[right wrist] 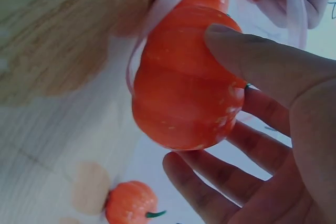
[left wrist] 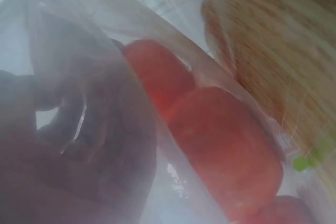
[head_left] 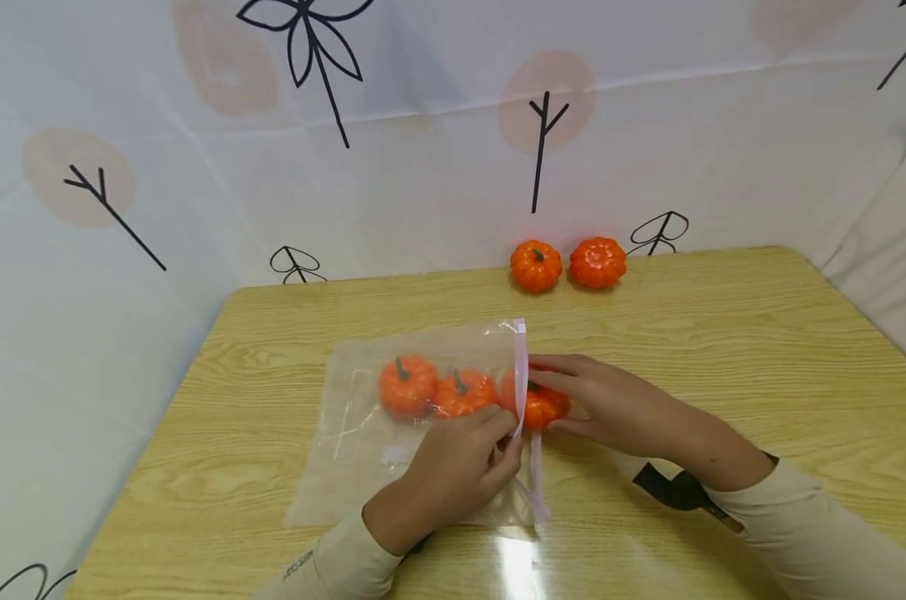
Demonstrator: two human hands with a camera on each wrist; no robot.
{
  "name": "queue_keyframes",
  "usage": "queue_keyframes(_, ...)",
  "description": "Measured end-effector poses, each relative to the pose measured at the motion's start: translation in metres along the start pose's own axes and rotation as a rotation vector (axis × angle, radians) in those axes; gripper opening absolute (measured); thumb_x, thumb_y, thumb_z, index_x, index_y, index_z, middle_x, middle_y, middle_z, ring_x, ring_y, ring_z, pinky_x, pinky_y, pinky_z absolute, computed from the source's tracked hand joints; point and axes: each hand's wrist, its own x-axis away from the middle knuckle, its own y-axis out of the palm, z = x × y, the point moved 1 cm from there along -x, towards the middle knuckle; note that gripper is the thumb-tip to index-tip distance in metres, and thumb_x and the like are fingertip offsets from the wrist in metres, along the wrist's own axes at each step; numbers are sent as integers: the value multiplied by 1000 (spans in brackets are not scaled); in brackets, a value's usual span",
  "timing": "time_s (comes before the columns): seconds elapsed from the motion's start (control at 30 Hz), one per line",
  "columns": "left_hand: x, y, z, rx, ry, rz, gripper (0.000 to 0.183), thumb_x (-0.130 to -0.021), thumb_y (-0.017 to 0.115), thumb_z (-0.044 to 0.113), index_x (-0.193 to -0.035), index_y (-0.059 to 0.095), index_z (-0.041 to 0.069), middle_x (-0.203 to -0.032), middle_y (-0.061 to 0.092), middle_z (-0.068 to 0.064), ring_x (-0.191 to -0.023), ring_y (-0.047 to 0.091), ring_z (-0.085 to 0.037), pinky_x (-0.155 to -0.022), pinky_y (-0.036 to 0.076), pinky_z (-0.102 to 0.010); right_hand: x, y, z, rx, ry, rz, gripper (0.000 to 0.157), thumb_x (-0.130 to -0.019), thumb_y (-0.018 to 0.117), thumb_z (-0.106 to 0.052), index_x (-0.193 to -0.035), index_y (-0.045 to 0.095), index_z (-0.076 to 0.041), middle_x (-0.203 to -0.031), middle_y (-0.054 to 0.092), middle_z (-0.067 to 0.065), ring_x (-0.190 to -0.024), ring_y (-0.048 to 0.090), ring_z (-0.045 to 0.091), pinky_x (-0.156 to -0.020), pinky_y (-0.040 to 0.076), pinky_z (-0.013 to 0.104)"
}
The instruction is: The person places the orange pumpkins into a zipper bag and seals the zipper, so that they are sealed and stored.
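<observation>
A clear slider zip bag [head_left: 355, 487] with a pink zip strip lies on the table, its mouth toward the right. Inside it, two small orange pumpkins [head_left: 407, 390] with green stems show through the plastic. My left hand [head_left: 456, 467] pinches the near part of the bag's mouth. In my right hand [head_left: 621, 408] is another orange pumpkin [right wrist: 184, 87], held between thumb and fingers and partly inside the mouth. The left wrist view looks through hazy plastic at several pumpkins [left wrist: 226, 145] in a row.
Two more orange pumpkins [head_left: 536, 266] stand at the table's back edge, close to the patterned cloth [head_left: 422, 192] hanging behind. The wood-grain table [head_left: 235, 400] extends to both sides of the bag.
</observation>
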Motion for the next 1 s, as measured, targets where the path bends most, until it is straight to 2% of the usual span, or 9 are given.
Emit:
queue_keyframes(0.53,0,-2,3,-14,35,27,13,-89,60,15,-78,55,18,-69,48,9,-55,41,3,-51,25,-8,-4,13,2,-2,-46,53,59,-82,82,-22,-135,61,-8,-142,56,14,-126,58,31,-97,53,44)
queue_keyframes(1.0,-1,-1,6,-29,70,5,11,-88,61,17,-79,56,18,-68,47,10,-54,39,3,-50,25,-9,-5,24,3,7,-96,101,67,-80,84,-21,-140,57,-8,-140,56,14,-126,58,28,-97,53,41)
